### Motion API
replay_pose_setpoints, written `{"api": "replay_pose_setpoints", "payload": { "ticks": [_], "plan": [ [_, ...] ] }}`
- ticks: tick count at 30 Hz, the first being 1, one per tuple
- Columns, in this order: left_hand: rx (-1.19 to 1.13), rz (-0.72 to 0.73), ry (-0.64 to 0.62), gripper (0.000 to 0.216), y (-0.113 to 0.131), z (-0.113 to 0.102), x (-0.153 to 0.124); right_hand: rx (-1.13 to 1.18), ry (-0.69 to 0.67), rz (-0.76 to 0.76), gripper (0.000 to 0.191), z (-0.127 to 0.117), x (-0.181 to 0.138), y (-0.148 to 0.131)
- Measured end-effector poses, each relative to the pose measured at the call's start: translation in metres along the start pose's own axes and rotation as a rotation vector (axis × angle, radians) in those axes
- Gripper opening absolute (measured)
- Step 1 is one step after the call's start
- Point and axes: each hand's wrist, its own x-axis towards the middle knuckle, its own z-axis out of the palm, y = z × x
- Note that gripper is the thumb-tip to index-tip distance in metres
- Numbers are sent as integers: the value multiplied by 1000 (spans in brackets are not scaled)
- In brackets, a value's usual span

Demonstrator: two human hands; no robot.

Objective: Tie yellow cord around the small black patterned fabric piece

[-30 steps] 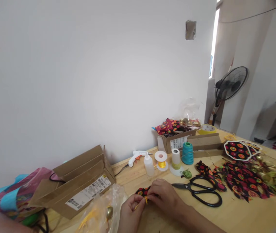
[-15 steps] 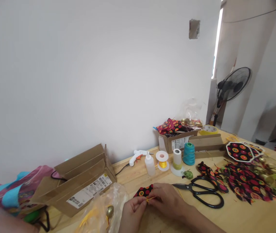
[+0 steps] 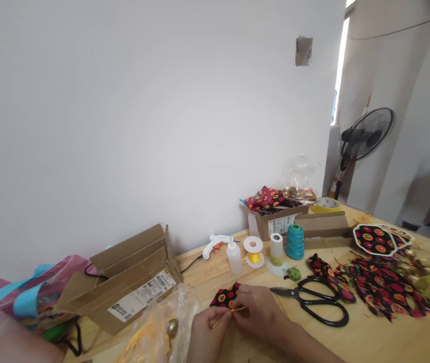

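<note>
My left hand [image 3: 207, 335] and my right hand [image 3: 260, 312] meet at the table's near edge, both pinched on a thin yellow cord [image 3: 233, 310]. A small black fabric piece [image 3: 225, 295] with red and orange circles lies under and just behind my right fingers. Black scissors [image 3: 315, 301] lie right of my right hand. Just left of my left hand sits a clear plastic bag [image 3: 162, 327] with yellow cord and a gold bell inside.
Behind the hands stand a white squeeze bottle [image 3: 233, 257], a yellow cord spool [image 3: 253, 250], a white spool [image 3: 275, 247] and a teal thread cone [image 3: 295, 241]. A glue gun [image 3: 215, 244], cardboard boxes [image 3: 127, 282], patterned fabric pieces [image 3: 379, 282] and a fan [image 3: 366, 135] are around.
The view has drifted slightly left and down. My fingers shifted a little on the yellow cord; the fabric piece shows more above my right hand.
</note>
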Motion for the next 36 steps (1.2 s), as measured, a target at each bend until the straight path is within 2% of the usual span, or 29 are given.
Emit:
{"api": "replay_pose_setpoints", "payload": {
  "ticks": [5,16,21,27,31,36],
  "plan": [
    [46,22,17,23,3,0,-1,81,-41,-28,15,-4,-1,3],
    [259,209,-71,21,4,-4,-1,128,-57,1,10,-5,0,3],
    [325,273,-70,25,8,-5,-1,171,-60,-3,10,-3,0,8],
    [280,217,-27,30,5,-1,-1,172,-80,-15,10,-1,1,9],
    [188,162,-70,32,3,-2,1,141,-88,-23,12,-4,1,6],
    [186,156,-91,29,4,-5,1,145,-72,-17,13,-5,-1,7]
  ]
}}
